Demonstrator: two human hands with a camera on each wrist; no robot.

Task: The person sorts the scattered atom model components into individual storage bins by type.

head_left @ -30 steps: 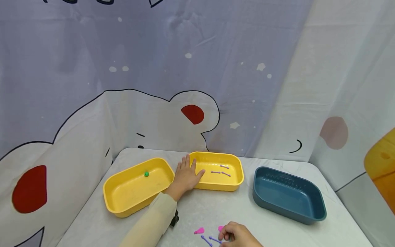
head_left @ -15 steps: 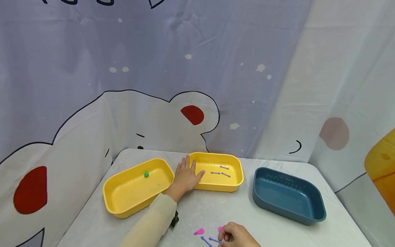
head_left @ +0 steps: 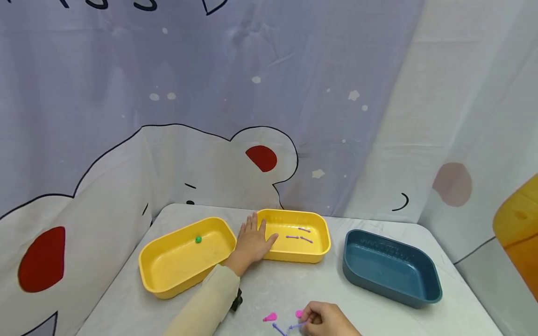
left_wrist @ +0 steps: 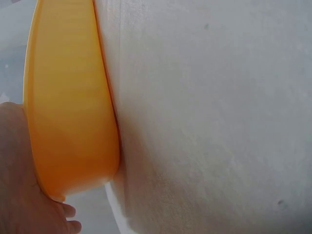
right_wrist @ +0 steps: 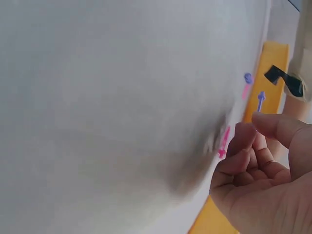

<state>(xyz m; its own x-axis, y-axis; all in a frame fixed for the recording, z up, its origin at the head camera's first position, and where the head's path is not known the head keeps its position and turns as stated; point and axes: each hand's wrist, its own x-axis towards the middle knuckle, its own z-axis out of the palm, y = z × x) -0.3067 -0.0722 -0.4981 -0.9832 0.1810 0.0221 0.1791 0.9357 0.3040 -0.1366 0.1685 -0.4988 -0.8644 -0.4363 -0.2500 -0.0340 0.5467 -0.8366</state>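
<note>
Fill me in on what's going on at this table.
A person's right hand pinches a small purple stick. The left hand rests on the left end of the middle yellow tray, in which three similar sticks lie. Another purple stick and two pink pieces are on the table near the right hand. The left yellow tray holds a small green piece, and a blue tray stands to the right.

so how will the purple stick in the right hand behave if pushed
The purple stick is probably stiff, since it juts straight from the right hand. Being so thin, it's likely light. Its wider ends may make it roll unevenly.
</note>
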